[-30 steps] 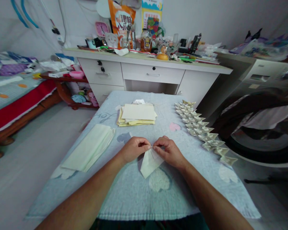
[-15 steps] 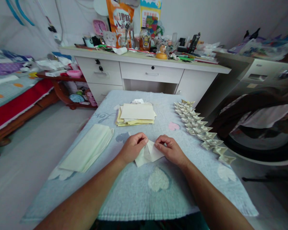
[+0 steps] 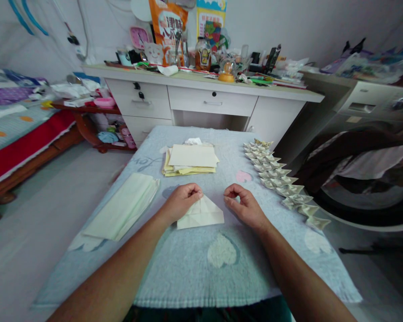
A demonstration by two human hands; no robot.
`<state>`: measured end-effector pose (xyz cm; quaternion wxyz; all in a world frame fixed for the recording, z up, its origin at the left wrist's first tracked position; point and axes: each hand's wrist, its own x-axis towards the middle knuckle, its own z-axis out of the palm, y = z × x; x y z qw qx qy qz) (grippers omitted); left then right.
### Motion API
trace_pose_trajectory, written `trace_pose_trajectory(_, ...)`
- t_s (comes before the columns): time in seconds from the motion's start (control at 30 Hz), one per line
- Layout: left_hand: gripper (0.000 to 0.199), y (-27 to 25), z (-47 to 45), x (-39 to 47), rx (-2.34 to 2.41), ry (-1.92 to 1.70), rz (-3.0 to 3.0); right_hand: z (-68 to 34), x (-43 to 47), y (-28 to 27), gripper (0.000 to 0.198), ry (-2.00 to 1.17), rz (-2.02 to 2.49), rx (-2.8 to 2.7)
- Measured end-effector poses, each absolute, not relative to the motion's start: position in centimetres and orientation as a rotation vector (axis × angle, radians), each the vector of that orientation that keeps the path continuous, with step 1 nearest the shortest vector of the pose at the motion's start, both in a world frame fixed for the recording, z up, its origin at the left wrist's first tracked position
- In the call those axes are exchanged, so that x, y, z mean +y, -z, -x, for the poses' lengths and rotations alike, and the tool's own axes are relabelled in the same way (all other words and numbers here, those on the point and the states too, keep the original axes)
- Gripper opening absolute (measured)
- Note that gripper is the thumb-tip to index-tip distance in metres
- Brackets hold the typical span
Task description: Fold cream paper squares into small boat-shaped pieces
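Note:
A folded sheet of cream paper (image 3: 203,215), creased and roughly triangular at the top with a straight lower edge, lies just above the cloth in front of me. Its upper left part is pinched between the thumb and fingers of my left hand (image 3: 184,201). My right hand (image 3: 244,206) is apart from the paper, a short way to its right. The fingers there are loosely curled, with a small gap between thumb and index finger and nothing between them.
A blue patterned cloth (image 3: 174,273) covers the table. Long pale sheets (image 3: 124,205) lie at left, and a stack of cream and yellow paper (image 3: 193,156) farther back. Pointed folded paper pieces (image 3: 275,176) line the right side. Behind are a cluttered desk (image 3: 211,82) and a washing machine (image 3: 366,105).
My right hand has let go of the paper and moved slightly right. The paper has turned and lies flatter, showing a peaked shape, still in my left hand.

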<state>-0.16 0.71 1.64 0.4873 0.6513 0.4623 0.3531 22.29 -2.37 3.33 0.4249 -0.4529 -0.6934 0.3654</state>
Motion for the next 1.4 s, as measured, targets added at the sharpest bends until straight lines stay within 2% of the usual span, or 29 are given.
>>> trace_pose_trajectory(0.2, 0.017, -1.3, -1.5, 0.1, 1.119, -0.791, -1.849, -20.9, -3.2, -3.3, 0.003, -0.652, 1.006, -2.160)
trace_pose_trajectory(0.33, 0.017, -1.1, -1.9, 0.1, 1.203, -0.818, -2.020, -20.7, -3.6, -2.9, 0.024, -0.563, 1.037, -2.385)
trace_pose_trajectory(0.43, 0.009, -1.0, -1.7, 0.0, 1.234, -0.803, -2.183, -20.9, -3.6, -2.7, 0.046, -0.559, 1.061, -2.475)
trace_pose_trajectory(0.53, 0.004, -1.0, -1.1, -0.2, 1.230, -0.705, -2.316, -21.0, -3.7, -2.8, 0.054, -0.564, 1.106, -2.515)
trace_pose_trajectory(1.0, 0.021, -2.4, 1.0, -0.9, 1.053, -0.377, -2.375, -21.1, -3.8, -3.1, 0.053, -0.596, 1.140, -2.568)
trace_pose_trajectory(1.4, 0.052, -3.0, 1.6, -1.3, 0.964, -0.323, -2.336, -21.3, -3.7, -3.3, 0.038, -0.629, 1.124, -2.534)
